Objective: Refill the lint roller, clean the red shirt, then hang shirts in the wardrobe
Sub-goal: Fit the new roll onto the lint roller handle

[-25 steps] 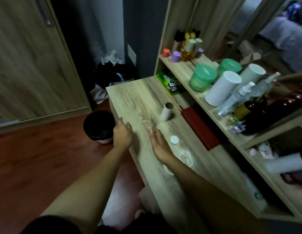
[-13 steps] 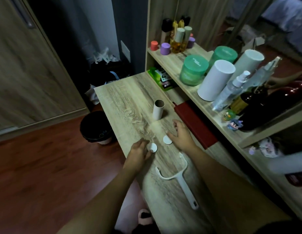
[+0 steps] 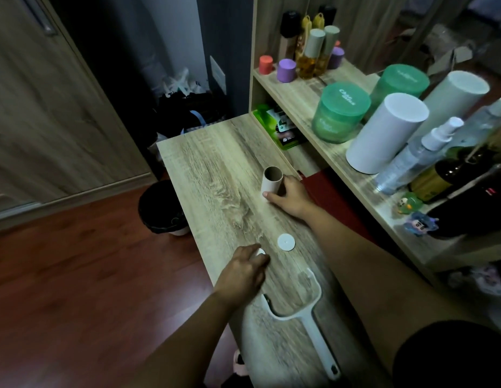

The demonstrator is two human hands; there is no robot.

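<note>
Lint roller handle lies empty by the desk's near edge. Right hand is wrapped around the upright cardboard core toward the back edge — left hand pinches a white end cap, a second cap just beside it.

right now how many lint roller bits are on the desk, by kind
cardboard tube: 1, upright, right hand around it
white end caps: 2, one lying bare, one under the left hand's fingertips
white roller frame with handle: 1, no roll on it
total: 4
</note>
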